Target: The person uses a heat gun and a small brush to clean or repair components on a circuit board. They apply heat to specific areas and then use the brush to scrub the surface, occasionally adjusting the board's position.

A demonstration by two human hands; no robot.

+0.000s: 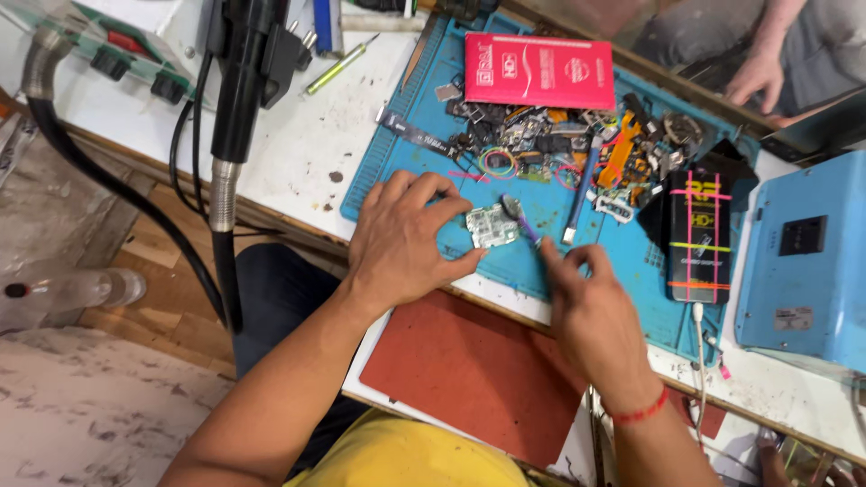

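Circuit board (492, 225), small and silvery, lies flat on the blue work mat (397, 167), near the mat's front edge, between both hands.

Head view, the only one:
- Left hand (406, 239) spread over the mat, thumb and forefinger curled around the board's left edge, pinning it rather than lifting it. Half open, nothing carried.
- Right hand (591, 307) pinched closed on a thin purple-handled tool (523, 221); its rounded tip sits on or just above the board's right side. Cannot tell if it touches.
- Behind the board: a heap of loose parts (577, 149), rubber bands, flex strips. A red box (539, 70) beyond that, a black box with bright bands (699, 236) to the right.
- Hot-air nozzle (236, 108) hangs over the tabletop (298, 135) at left, hose trailing.
- Another person's hand (758, 77) rests at the far edge.

Risks, as I judge them: the hold is light and one-sided, so a hard push from the tool could skate the board toward the front edge. A slipped tip could gouge components. Anything pried off would likely vanish into that heap.
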